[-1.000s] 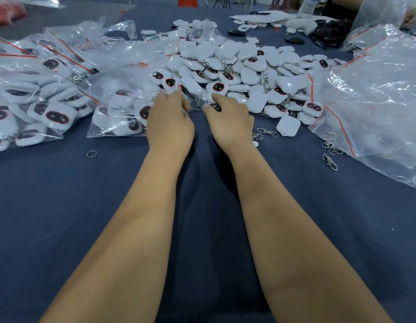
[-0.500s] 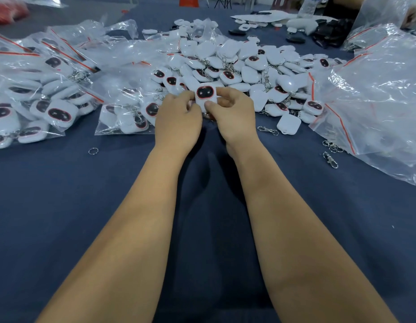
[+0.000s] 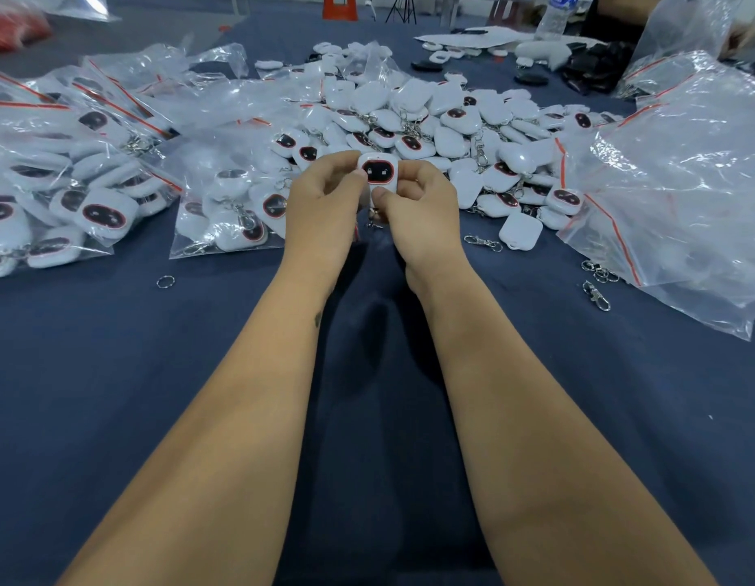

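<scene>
- Now the key fob point(image 3: 377, 174) has come up off the pile point(image 3: 447, 120), face up.
- Both grips clamp it, left hand point(image 3: 320, 205) and right hand point(image 3: 422, 207) pinching; inspection probably follows.

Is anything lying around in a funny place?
Yes. A loose metal ring lies alone on the blue cloth, far from the pile. Clips are scattered by the big bag, and one white keychain lies face down outside the pile. The held keychain looks fine.
</scene>
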Demonstrator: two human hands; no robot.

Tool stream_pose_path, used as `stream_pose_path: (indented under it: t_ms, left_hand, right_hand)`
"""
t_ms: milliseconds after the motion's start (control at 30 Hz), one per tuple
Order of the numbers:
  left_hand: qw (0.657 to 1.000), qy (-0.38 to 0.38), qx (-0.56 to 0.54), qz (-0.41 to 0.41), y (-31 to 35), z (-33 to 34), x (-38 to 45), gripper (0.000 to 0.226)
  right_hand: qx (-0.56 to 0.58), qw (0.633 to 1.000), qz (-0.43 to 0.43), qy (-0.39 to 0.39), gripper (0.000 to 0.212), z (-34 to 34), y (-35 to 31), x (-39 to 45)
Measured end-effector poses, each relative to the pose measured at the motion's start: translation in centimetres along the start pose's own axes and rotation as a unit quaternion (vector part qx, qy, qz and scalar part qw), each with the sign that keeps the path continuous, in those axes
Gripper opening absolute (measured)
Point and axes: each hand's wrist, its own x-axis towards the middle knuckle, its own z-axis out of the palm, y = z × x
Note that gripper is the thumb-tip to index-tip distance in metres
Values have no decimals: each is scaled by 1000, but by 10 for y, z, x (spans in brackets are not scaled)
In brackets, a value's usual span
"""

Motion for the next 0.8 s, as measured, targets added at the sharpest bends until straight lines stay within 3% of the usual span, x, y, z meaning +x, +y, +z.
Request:
stream_pose_path:
  t_ms: [167,500,667,800]
  left_hand:
    - [997,-63,-15,-44,-1,-1,0,28]
    - [996,-57,-17,-65,0,-2,-1,22]
    - [985,-86,-117,-91,9,0,-3,18]
    - [977,-108,-155,-98,12,2,-7,25]
  right_hand:
    - [-1,1000,3,-5,22,0,2,2]
    - [37,998,36,-32,19,1,-2,1]
    - [94,995,28,-34,12,1,-4,1]
    - [73,997,23,-28,16,2,-2,1]
